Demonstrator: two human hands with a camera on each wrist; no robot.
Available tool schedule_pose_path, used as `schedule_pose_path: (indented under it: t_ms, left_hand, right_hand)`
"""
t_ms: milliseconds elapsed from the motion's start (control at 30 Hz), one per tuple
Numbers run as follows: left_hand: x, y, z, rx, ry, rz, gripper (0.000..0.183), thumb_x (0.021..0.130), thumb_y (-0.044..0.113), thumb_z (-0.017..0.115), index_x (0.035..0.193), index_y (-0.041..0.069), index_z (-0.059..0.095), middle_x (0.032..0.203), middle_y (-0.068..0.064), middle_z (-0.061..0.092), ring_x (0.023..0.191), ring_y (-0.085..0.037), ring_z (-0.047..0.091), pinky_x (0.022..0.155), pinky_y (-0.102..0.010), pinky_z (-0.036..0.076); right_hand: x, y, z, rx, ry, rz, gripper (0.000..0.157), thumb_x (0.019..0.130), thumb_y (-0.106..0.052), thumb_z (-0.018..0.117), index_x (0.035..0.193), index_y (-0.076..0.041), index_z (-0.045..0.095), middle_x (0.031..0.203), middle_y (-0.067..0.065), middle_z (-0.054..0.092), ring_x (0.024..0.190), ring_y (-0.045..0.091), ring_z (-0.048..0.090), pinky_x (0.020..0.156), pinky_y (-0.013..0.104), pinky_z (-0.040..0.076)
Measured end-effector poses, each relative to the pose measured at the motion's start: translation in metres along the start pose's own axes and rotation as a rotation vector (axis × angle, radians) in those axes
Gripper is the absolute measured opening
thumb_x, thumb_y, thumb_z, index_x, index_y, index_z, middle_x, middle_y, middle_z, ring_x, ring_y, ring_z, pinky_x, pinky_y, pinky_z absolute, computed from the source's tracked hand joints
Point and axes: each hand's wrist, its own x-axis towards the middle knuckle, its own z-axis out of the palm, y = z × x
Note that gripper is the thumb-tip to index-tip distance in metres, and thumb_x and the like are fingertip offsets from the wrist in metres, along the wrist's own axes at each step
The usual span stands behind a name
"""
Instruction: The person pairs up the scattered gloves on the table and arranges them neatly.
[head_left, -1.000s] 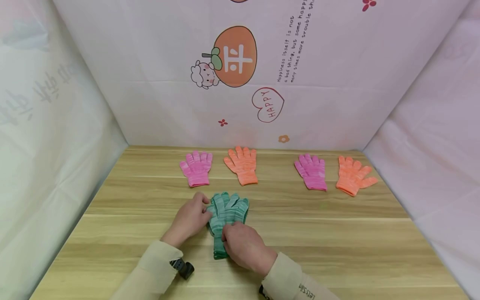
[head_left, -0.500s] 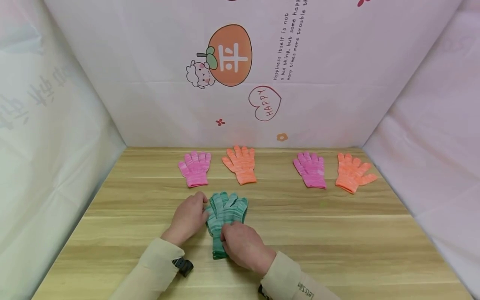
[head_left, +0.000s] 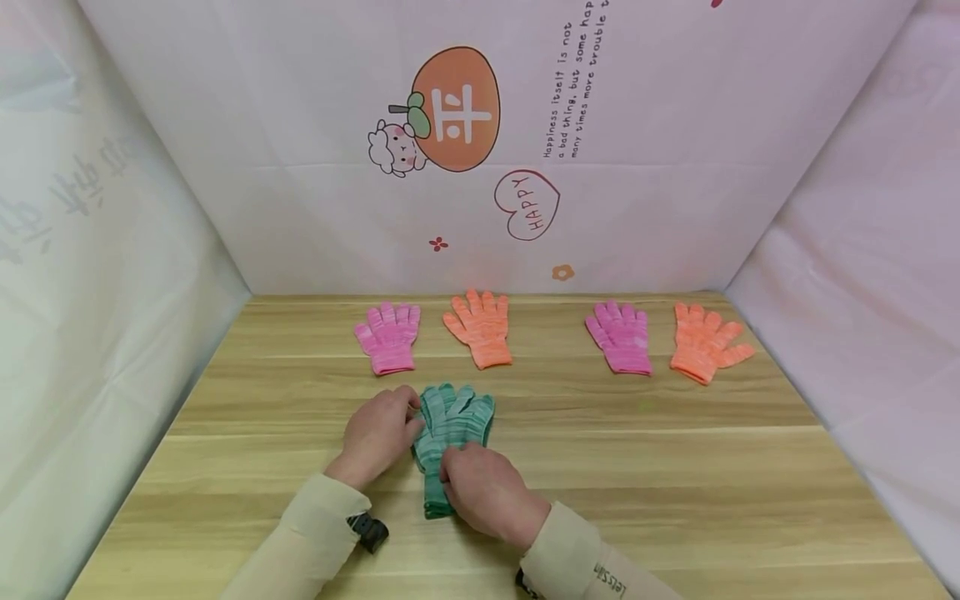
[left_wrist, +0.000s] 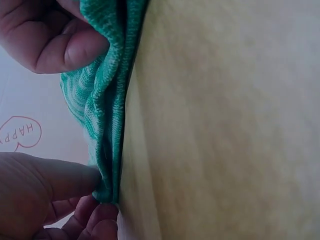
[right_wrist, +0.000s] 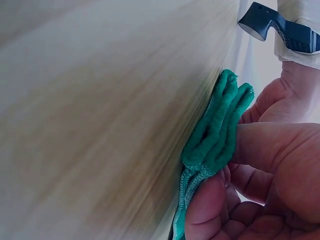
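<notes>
Two green gloves (head_left: 450,421), stacked one upon the other, lying near the middle of the surface (head_left: 712,483), cuffs (right_wrist: 215,127) toward the person. Almost no change over the last second: same grip, same spot for the stack, only a slight drift of the head view. Judging from that, more a steadying hold than a shift to a new place; no lifting away yet, no letting go.

Left hand (head_left: 378,429) at the left edge of the stack, fingers (left_wrist: 102,225) narrow, pinching green cloth. Right hand (head_left: 491,492) over the right side of the cuffs, fingers (right_wrist: 205,207) narrow too, with the doubled cuffs between. Hard to tell: firmness of either pinch, and number of layers within the left one.

Farther back on the surface, four more gloves, flat and untouched: to the left, a pink glove (head_left: 388,337) near an orange glove (head_left: 482,329); to the right, across a wide gap, another pink glove (head_left: 620,337) just beside another orange glove (head_left: 707,343).
</notes>
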Motion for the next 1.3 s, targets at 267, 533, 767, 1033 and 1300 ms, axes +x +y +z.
schedule_pose_path:
  t_ms: [267,533,767,1033,1300]
  left_hand:
    - [0.0,-0.001,-0.003,-0.01,0.002,-0.01,0.014,0.094,0.017,0.072,0.108,0.013,0.07,0.091,0.0,0.07,0.078,-0.015,0.062,0.071,-0.038,0.054]
    - [0.001,-0.005,-0.001,0.029,0.0,0.019,0.012,0.094,0.015,0.075,0.105,0.011,0.069,0.089,-0.002,0.068,0.079,-0.018,0.062,0.075,-0.041,0.056]
    - [-0.005,0.001,-0.004,0.005,0.03,0.084,0.009,0.093,0.014,0.076,0.097,0.011,0.068,0.085,-0.001,0.066,0.077,-0.016,0.06,0.073,-0.039,0.055]
    - [-0.014,0.007,-0.004,0.036,-0.072,0.145,0.015,0.091,0.021,0.08,0.096,0.011,0.07,0.092,-0.001,0.068,0.084,-0.016,0.061,0.075,-0.039,0.055]
    - [-0.017,0.005,-0.004,0.03,-0.123,0.098,0.025,0.09,0.029,0.083,0.103,0.013,0.069,0.101,-0.002,0.069,0.093,-0.018,0.063,0.081,-0.042,0.056]
  right_hand:
    - [0.001,0.001,0.001,0.01,0.009,-0.001,0.007,0.101,-0.024,0.069,0.1,-0.018,0.069,0.088,-0.005,0.062,0.083,0.011,0.059,0.075,0.032,0.055]
    - [0.002,0.0,0.0,0.025,-0.004,0.002,0.006,0.101,-0.023,0.069,0.101,-0.017,0.07,0.088,-0.005,0.062,0.082,0.01,0.057,0.076,0.031,0.055]
    - [0.001,0.001,0.0,0.018,0.005,-0.011,0.006,0.101,-0.023,0.068,0.1,-0.017,0.069,0.086,-0.006,0.061,0.082,0.01,0.057,0.075,0.03,0.054]
    - [0.0,0.001,-0.001,0.016,0.019,-0.013,0.006,0.102,-0.024,0.068,0.1,-0.018,0.068,0.088,-0.005,0.062,0.083,0.011,0.059,0.076,0.031,0.055]
    - [-0.002,0.001,0.0,0.026,0.021,-0.019,0.006,0.101,-0.023,0.068,0.1,-0.018,0.069,0.088,-0.005,0.062,0.083,0.011,0.059,0.076,0.031,0.055]
